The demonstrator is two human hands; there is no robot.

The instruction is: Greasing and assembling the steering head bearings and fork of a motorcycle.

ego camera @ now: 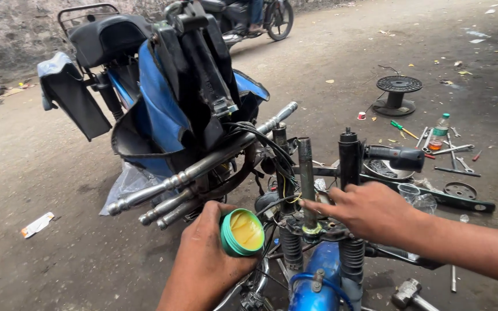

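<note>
Yellow grease fills the small green tub [241,232] gripped sideways in the left hand [206,253]; light, probably slippery. The right hand [370,210], fingers extended and holding nothing, touches the upright steering stem [306,178].

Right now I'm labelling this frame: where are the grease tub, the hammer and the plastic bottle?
grease tub [244,231]: head view, on the yellow grease inside.
hammer [406,292]: head view, on its metal head.
plastic bottle [440,132]: head view, on its body.

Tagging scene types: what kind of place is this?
Probably an open-air roadside motorcycle repair spot. A stripped blue motorcycle stands on bare ground, wrenches and a hammer lie scattered around, and the left hand holds a green grease tub.
</note>
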